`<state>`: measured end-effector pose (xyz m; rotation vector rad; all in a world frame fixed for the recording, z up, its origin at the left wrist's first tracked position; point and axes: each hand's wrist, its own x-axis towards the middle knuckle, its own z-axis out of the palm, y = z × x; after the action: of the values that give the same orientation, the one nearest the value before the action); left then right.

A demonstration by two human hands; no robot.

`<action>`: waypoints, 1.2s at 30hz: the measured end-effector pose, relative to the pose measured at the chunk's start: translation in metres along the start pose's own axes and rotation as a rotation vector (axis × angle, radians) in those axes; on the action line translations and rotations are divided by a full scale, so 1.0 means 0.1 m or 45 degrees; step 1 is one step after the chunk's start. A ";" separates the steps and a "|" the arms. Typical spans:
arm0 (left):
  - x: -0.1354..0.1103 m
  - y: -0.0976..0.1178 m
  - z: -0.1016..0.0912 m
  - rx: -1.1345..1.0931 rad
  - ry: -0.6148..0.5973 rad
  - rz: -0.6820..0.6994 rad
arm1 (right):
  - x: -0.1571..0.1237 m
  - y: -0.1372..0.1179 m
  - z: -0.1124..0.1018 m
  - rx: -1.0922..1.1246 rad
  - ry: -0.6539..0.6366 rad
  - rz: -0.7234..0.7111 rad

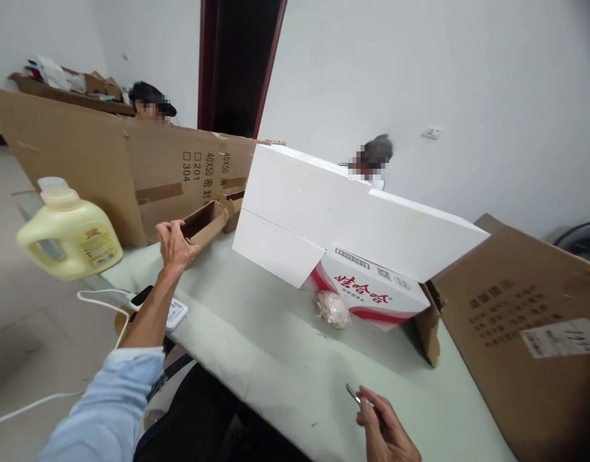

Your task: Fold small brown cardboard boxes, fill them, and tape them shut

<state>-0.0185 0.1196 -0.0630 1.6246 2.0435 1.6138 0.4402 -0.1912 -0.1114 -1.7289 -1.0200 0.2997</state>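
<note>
My left hand (pixel 176 247) is closed on the near end of a narrow, open-topped cardboard box (pixel 212 234) at the back left of the table. The inside of this box looks dark, and I cannot make out what it holds. At the front of the table, my right hand (pixel 384 427) pinches a small, slim metal tool (pixel 352 393) whose shiny tip points up and left. Its kind cannot be told, since the fingers cover the rest. A clear plastic-wrapped pinkish bundle (pixel 333 309) lies beyond my right hand, against a red-and-white printed carton (pixel 372 289).
White panels (pixel 323 205) and brown cardboard sheets (pixel 169 167) stand along the back, with a brown carton (pixel 530 327) at right. A yellow jug (pixel 73 237) is left. A white device (pixel 176 314) and cable (pixel 102 292) lie by my left forearm. Two people sit behind the panels.
</note>
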 end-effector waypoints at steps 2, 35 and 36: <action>-0.37 0.07 -0.12 -0.002 -0.001 0.040 | 0.03 -0.08 0.09 0.023 -0.043 -0.021; -1.91 0.28 -0.38 -0.773 -1.306 -0.426 | -0.15 -0.26 0.61 0.220 -0.767 0.114; -1.87 0.32 -0.40 -0.813 -1.313 -0.395 | -0.18 -0.24 0.60 0.226 -0.739 0.100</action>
<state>0.0605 -0.0491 -0.1171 1.3414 1.0301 0.8492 0.3790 -0.1634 -0.1201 -1.5511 -1.2888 0.9545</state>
